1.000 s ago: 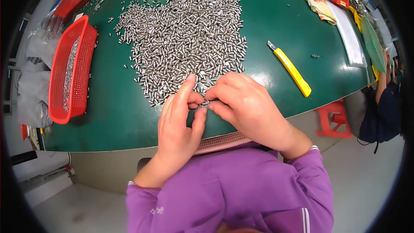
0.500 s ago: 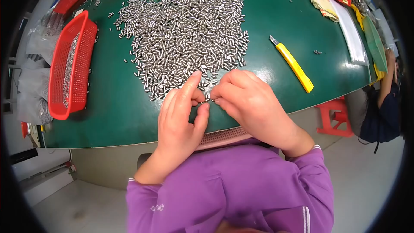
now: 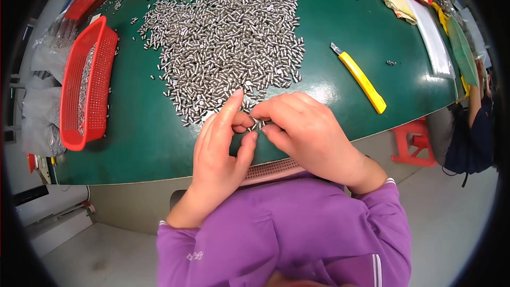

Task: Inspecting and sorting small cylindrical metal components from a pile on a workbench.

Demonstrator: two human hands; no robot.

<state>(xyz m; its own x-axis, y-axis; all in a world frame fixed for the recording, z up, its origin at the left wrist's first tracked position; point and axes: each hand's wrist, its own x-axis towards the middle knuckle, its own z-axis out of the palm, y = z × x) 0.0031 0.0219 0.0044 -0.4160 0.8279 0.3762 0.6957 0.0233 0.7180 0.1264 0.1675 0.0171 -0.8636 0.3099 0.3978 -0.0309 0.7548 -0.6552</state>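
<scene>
We see a heap of small metal pieces [image 3: 228,42], smooth, silvery and bullet-shaped, spread over a glossy green tabletop [image 3: 143,149]. Left of the heap stands a long red basket [image 3: 100,106] of perforated plastic with more metal bits inside; to the heap's right lies a slim yellow cutter [image 3: 363,82], its blade out. At the heap's near edge we find the left hand [image 3: 215,146], forefinger extended and other fingers bent, and the right hand [image 3: 313,130], thumb and forefinger curved about a few pieces. The fingers partly hide these, so we cannot tell whether either hand grips one. The heap's far end is cut off above. Its pieces lie jumbled, mostly sideways, some showing pale round ends.
</scene>
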